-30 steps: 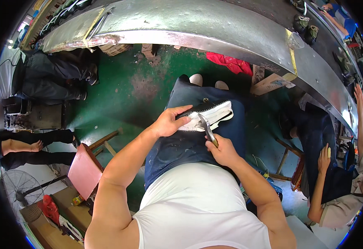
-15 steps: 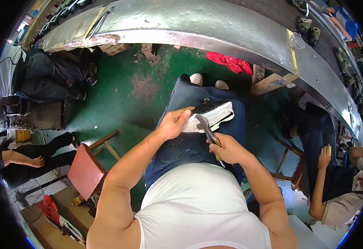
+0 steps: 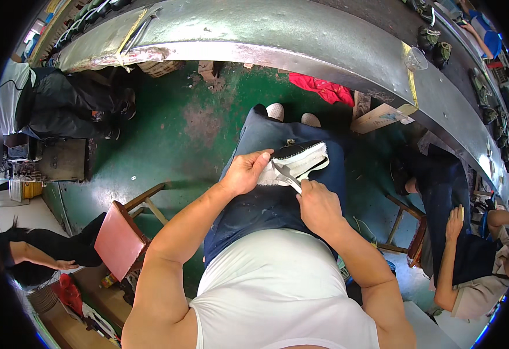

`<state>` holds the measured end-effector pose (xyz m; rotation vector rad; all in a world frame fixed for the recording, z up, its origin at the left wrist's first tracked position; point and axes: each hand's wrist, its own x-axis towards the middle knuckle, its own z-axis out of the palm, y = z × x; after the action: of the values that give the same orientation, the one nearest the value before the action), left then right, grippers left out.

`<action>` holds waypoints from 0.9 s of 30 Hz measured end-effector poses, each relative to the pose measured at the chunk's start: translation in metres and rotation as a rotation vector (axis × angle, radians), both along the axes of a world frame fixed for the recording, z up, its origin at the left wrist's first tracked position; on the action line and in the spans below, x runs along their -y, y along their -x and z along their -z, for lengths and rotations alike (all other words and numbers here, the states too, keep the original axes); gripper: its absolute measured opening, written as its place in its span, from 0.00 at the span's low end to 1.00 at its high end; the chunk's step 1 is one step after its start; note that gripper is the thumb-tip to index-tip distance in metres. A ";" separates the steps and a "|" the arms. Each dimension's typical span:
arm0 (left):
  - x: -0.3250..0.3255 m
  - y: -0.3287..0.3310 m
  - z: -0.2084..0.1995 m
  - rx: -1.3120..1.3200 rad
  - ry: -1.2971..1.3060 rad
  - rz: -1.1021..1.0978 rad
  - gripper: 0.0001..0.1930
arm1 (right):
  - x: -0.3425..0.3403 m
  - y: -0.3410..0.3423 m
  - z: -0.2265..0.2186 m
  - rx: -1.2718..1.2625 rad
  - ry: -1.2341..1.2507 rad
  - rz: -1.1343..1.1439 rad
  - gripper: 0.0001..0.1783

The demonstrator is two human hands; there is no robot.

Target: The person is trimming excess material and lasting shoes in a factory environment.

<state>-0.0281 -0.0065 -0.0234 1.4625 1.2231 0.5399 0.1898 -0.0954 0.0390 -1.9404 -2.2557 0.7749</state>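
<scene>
A white shoe with a dark knitted upper (image 3: 302, 161) lies sole-side up on my lap, across my blue trousers. My left hand (image 3: 245, 171) grips its near end and holds it down. My right hand (image 3: 318, 205) is closed around a pair of metal scissors (image 3: 286, 174), whose blades rest against the white sole edge between my two hands. My white shoes show beyond my knees, on the green floor.
A long grey metal workbench (image 3: 301, 41) curves across the top, with shoes on its right end. A red cloth (image 3: 322, 88) lies under it. A red stool (image 3: 120, 238) stands at my left. Another seated person (image 3: 470, 256) is at my right, others at left.
My hands stay on the shoe; the right hand has slid the scissors a little along the sole edge. The person at lower left has shifted.
</scene>
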 end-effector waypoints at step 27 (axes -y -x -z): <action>0.002 -0.011 -0.007 -0.177 -0.016 0.121 0.27 | 0.019 -0.027 0.007 -0.426 0.302 -0.019 0.10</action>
<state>-0.0175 -0.0090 -0.0165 1.6135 1.2595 0.3456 0.2170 -0.1140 0.0319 -1.6482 -1.9913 1.4453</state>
